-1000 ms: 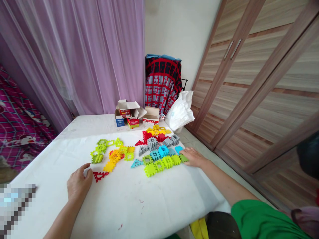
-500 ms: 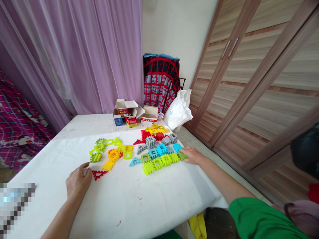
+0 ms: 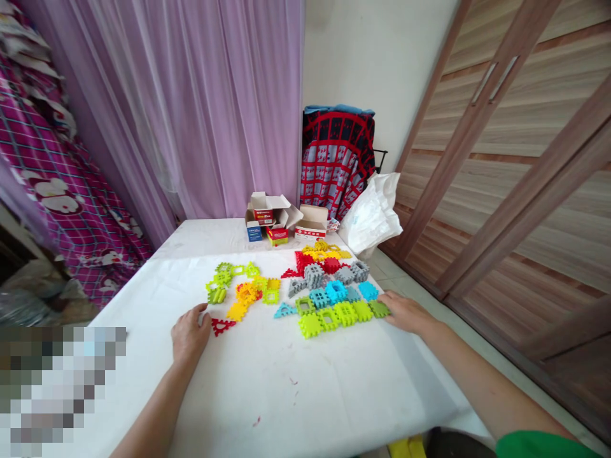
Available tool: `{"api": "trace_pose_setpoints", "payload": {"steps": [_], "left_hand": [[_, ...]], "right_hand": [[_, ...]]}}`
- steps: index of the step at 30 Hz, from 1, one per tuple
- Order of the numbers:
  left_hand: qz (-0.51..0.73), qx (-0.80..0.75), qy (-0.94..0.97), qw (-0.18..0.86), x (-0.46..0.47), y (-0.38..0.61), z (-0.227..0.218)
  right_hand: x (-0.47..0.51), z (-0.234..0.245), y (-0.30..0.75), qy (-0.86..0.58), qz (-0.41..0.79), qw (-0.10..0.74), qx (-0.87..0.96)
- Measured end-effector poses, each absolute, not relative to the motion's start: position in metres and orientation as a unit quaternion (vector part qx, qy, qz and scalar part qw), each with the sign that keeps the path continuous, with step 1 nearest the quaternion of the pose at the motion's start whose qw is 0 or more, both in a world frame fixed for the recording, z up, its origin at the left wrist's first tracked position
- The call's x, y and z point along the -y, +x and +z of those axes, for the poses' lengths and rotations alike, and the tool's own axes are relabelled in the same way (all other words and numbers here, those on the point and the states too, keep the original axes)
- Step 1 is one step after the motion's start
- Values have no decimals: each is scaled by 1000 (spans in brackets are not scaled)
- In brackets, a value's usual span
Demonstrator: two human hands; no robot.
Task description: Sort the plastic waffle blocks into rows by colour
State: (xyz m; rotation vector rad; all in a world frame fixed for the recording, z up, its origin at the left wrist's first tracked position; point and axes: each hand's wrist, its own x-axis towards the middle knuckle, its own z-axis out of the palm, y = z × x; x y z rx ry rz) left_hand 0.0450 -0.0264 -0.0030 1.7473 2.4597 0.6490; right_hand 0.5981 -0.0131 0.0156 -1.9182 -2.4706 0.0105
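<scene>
My left hand (image 3: 189,335) lies palm down on the white table (image 3: 286,394), fingers loosely spread, its thumb beside a red triangular toy piece (image 3: 222,327). My right hand (image 3: 405,313) rests flat at the right end of a row of lime-green interlocking blocks (image 3: 334,316), fingertips touching the darker green end piece (image 3: 380,309). Behind that row sit blue (image 3: 337,291), grey (image 3: 315,275), red (image 3: 305,261) and yellow blocks (image 3: 324,251). A loose cluster of green and yellow pieces (image 3: 238,289) lies ahead of my left hand. Neither hand holds anything.
Small open cardboard boxes (image 3: 277,222) stand at the table's far edge. A white plastic bag (image 3: 372,216) and a red patterned cloth on a chair (image 3: 337,156) are beyond it. Purple curtains (image 3: 191,108) hang behind, wooden wardrobe doors (image 3: 525,146) at the right, pink bedding (image 3: 57,191) at the left.
The camera has swung to the left, so everything sits further right in view. Both hands stay where they were on the table and blocks.
</scene>
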Motion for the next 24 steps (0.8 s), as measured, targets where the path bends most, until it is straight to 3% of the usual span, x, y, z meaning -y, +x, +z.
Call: {"api": "trace_pose_setpoints", "payload": {"steps": [4, 10, 17, 24], "left_hand": [[207, -789, 578, 30, 26, 46, -6], [202, -786, 583, 31, 26, 45, -9], [198, -790, 580, 32, 25, 43, -14], [167, -791, 588, 19, 20, 48, -19]], "right_hand": [[13, 25, 580, -617, -51, 8, 786], [25, 33, 492, -524, -68, 104, 843], [49, -3, 356, -387, -51, 280, 877], [53, -34, 289, -356, -37, 307, 882]]}}
